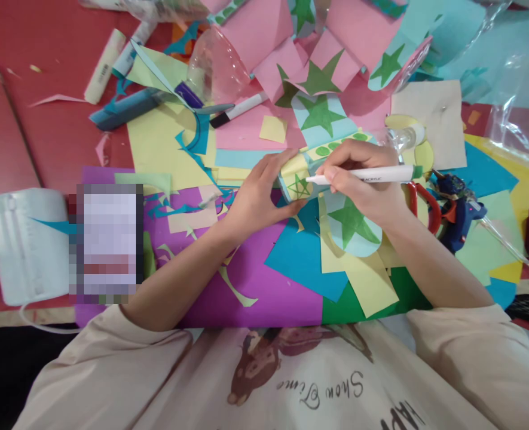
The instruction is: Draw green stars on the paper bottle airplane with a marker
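My right hand (363, 179) is closed around a white marker (372, 175), its tip touching a green star outline on a pale yellow paper-wrapped bottle (296, 179). My left hand (262, 200) cups the left side of that bottle and holds it steady over the purple sheet (228, 286). A round light-blue piece with a green star (351, 227) lies just under my right wrist. Green dots run along a yellow strip (336, 143) above my right hand.
Pink, yellow, blue and green paper scraps cover the red table (44, 137). A blue glue gun (459, 218) and red-handled scissors (425, 206) lie at the right. A black-capped marker (239, 109), glue sticks (105, 65) and a clear plastic bottle (214, 65) sit behind. A white box (26, 245) stands at the left.
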Available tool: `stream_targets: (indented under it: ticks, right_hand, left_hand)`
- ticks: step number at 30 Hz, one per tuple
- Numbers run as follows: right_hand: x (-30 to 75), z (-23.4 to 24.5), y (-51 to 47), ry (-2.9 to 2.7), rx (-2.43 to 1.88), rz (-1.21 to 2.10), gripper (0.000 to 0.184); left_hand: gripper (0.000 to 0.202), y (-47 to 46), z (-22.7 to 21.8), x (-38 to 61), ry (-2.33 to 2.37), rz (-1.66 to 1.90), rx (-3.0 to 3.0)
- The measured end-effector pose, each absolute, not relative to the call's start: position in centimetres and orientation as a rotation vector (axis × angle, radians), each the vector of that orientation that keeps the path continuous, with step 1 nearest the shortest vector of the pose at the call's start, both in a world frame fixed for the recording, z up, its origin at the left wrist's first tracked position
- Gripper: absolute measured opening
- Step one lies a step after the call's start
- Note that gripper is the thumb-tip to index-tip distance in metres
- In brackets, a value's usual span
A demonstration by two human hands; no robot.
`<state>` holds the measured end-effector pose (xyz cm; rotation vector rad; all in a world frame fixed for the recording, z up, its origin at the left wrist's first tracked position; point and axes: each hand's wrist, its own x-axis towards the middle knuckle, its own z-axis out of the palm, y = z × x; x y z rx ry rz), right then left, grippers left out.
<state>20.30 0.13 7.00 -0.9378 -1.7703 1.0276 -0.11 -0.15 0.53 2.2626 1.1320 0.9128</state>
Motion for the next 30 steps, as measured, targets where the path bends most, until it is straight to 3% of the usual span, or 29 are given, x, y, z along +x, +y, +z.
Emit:
stream_targets:
  ticks: [18,30]
  right_hand:
    - [19.21,7.19,-0.70,-1.994,-0.990,0.977,0.010]
    - [19.45,7.14,-0.48,-1.946,-0.968,0.978,0.016]
  left_hand:
    - [0.066,-0.26,0.49,0.06,1.141,0.956,2.250]
    - [0.067,-0.23,0.42,0.00,1.137,0.957,2.255]
